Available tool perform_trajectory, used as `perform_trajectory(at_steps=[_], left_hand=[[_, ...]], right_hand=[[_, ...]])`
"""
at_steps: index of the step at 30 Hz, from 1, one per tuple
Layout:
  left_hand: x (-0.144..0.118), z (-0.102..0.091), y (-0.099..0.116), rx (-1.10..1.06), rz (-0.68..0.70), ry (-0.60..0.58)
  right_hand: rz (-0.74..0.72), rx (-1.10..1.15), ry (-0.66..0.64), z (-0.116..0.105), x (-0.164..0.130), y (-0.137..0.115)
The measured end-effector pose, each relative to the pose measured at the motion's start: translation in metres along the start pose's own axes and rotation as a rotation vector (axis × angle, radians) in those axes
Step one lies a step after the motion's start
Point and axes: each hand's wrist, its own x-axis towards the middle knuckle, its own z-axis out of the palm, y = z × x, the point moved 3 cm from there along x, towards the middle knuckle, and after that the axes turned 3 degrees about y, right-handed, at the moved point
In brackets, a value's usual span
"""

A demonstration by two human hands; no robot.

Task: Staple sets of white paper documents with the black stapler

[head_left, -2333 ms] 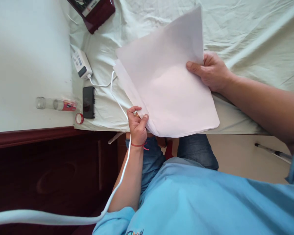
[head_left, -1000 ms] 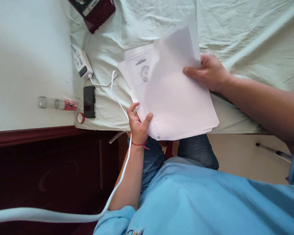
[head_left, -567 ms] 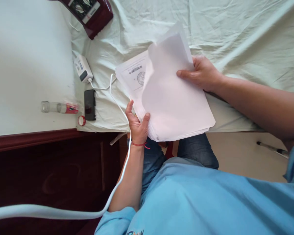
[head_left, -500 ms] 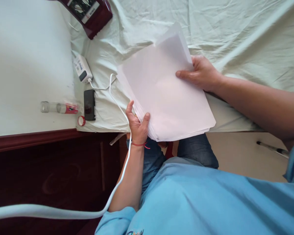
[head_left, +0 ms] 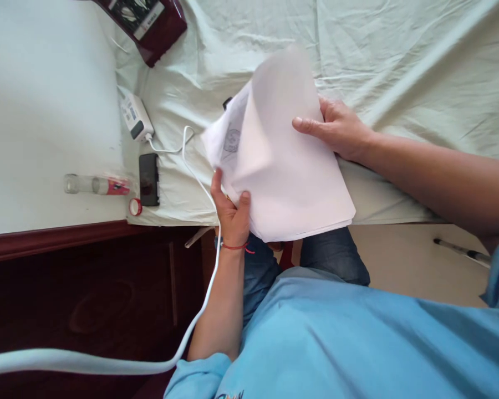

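As two hands (head_left: 233,213) grip, one paper stack (head_left: 291,183)

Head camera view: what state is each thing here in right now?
Stack of papers: held over the bed edge, top sheet lifted and curled.
Left hand: gripping the stack's near corner.
Right hand: holding the far side.
Phone: lying flat, screen dark.
Charger: cable plugged in.
Bottle: lying on its side.

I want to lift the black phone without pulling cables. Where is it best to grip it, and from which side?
Grip the phone by its two long edges, coming from above. It lies flat on the sheet, and the white cable runs apart on its right, so the long sides look free.
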Motion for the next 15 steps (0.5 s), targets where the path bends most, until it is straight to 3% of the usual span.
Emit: perform_trajectory(at_steps=[6, 12, 15], left_hand=[[0.0033, -0.0035, 0.0019, -0.08, -0.006, 0.066], [0.006, -0.0069, -0.0036, -0.191, -0.193, 0.152], [0.0077, -0.0037, -0.0006, -0.228, -0.291, 0.128]], right_hand=[[0.093, 0.004, -0.081, 0.0003, 0.002, -0.003], [0.044, -0.022, -0.041, -0.0009, 0.0043, -0.0004], [0.002, -0.056, 0.007, -0.0019, 0.0048, 0.0001]])
